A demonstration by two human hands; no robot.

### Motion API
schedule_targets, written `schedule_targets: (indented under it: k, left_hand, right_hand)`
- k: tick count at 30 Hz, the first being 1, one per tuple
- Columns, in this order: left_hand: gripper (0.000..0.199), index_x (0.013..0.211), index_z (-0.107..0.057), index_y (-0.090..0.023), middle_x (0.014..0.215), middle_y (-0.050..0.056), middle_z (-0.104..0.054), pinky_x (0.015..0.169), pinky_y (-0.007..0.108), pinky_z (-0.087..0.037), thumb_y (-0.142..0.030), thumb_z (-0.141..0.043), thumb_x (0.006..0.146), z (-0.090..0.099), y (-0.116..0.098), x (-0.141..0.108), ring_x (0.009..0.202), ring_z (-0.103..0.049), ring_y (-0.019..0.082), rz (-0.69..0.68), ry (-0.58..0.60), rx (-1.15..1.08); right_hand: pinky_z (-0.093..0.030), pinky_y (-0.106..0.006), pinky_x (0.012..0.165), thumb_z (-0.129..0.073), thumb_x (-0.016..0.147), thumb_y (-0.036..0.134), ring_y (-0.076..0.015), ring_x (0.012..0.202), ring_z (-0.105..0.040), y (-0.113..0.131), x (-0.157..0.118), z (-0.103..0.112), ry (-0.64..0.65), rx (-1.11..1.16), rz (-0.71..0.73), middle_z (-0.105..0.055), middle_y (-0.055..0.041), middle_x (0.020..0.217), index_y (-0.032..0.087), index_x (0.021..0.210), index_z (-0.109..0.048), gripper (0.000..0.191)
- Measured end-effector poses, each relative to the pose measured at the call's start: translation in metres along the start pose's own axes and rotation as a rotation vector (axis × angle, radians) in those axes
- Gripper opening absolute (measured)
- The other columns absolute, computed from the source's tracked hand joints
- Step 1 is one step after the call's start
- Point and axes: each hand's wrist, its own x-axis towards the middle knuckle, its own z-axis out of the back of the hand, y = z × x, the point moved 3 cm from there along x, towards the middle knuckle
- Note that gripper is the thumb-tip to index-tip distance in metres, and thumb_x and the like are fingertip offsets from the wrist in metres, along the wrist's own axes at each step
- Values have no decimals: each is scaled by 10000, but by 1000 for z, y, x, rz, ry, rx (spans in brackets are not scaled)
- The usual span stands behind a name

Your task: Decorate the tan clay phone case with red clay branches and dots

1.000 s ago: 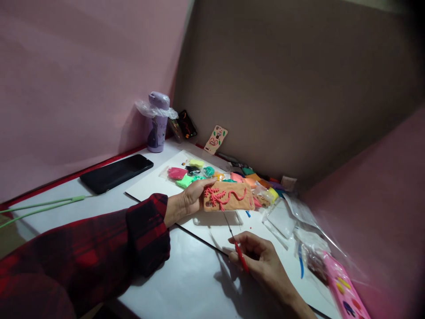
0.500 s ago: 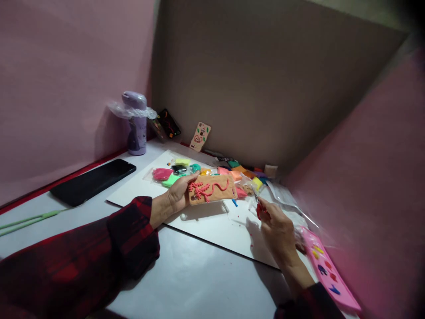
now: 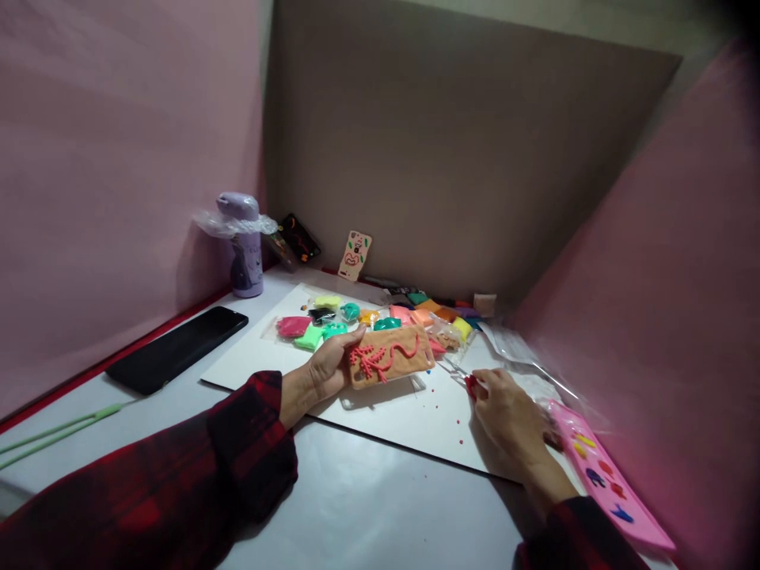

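Note:
A tan phone case (image 3: 400, 360) with raised coral-red branching and wavy shapes is held by its left end in my left hand (image 3: 330, 366), thumb on top. It hangs slightly above a white board (image 3: 380, 431). To its right, my right hand (image 3: 504, 408) is closed around the red handles of small scissors (image 3: 469, 384). The scissor blades point left toward the case's right end, and they do not touch its patterned face. Tiny red bits lie on the board between the case and my right hand.
Colourful clay packets (image 3: 312, 336) lie behind the case. A purple bottle (image 3: 245, 253) and black phone (image 3: 178, 348) stand and lie at the left. Decorated cases (image 3: 355, 255) lean at the back. A pink tray (image 3: 617, 483) is at the right, near plastic wrapping.
The scissors have turned so that their blades point more to the left, toward the case. Both hands and the whole scene sit slightly lower in the view.

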Motion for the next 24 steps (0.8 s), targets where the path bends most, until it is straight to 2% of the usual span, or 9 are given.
schedule_targets:
  k: [2, 4, 5, 9, 12, 16, 18, 21, 24]
  left_hand:
    - [473, 1244, -480, -8, 1000, 214, -680, 829, 397, -538, -368, -427, 941, -1, 1, -2, 890, -680, 277, 33, 32, 2]
    - [495, 1242, -481, 0, 983, 213, -681, 825, 393, -535, -391, -410, 948, -3, 3, -3, 868, -683, 270, 85, 74, 0]
    - [495, 1237, -485, 1, 973, 210, -682, 818, 389, -536, -395, -405, 951, -4, 4, -4, 849, -685, 263, 114, 98, -1]
    - [489, 1174, -525, 16, 885, 198, -692, 739, 363, -549, -405, -414, 952, -5, 9, -7, 741, -690, 240, 234, 178, 11]
    - [484, 1080, -568, 25, 782, 191, -692, 647, 346, -553, -413, -402, 955, -3, 11, -6, 658, -679, 234, 296, 185, 34]
    - [484, 925, -605, -26, 678, 153, -673, 561, 316, -542, -476, -427, 933, 0, 11, -3, 595, -655, 220, 271, 150, 43]
    - [479, 815, -599, -82, 594, 90, -632, 474, 253, -497, -515, -427, 924, 1, 8, -1, 498, -601, 167, 201, 127, 34]
    - [492, 700, -559, -119, 500, 13, -529, 326, 160, -305, -562, -463, 893, 2, 5, 1, 361, -435, 76, 97, 109, 34]
    - [464, 699, -566, -111, 579, 30, -550, 333, 145, -255, -545, -539, 859, 2, 2, 2, 408, -423, 62, 19, 117, 55]
  right_hand:
    - [-353, -292, 609, -458, 862, 274, -187, 720, -572, 2, 0, 4, -127, 157, 26, -653, -98, 981, 178, 923, -681, 250]
    - [-398, -302, 652, -470, 876, 428, -200, 755, -570, 6, -3, 7, -169, 480, 40, -658, -91, 940, 175, 956, -685, 341]
    - [-407, -298, 637, -472, 867, 514, -195, 730, -565, 9, -4, 7, -115, 672, 23, -659, -81, 886, 176, 969, -687, 414]
    - [-331, -248, 456, -477, 759, 736, -130, 490, -463, 27, -19, -6, 392, 1223, -162, -568, -18, 627, 172, 899, -685, 617]
    - [-291, -212, 426, -655, 678, 661, -85, 443, -388, 40, -29, -9, 571, 1323, -202, -497, 20, 545, 160, 725, -638, 503]
    - [-247, -190, 422, -771, 635, 508, -53, 443, -319, 52, -35, -6, 683, 1368, -185, -477, 46, 546, 157, 752, -618, 401]
    - [-211, -182, 412, -775, 640, 476, -42, 436, -274, 53, -35, -4, 654, 1398, -207, -430, 66, 523, 158, 737, -596, 378]
    - [-187, -179, 392, -772, 646, 454, -46, 437, -296, 53, -35, -3, 558, 1449, -262, -452, 64, 555, 173, 756, -572, 363]
    - [-208, -178, 378, -773, 646, 437, -54, 432, -365, 53, -35, -3, 501, 1509, -328, -480, 68, 567, 192, 778, -567, 346]
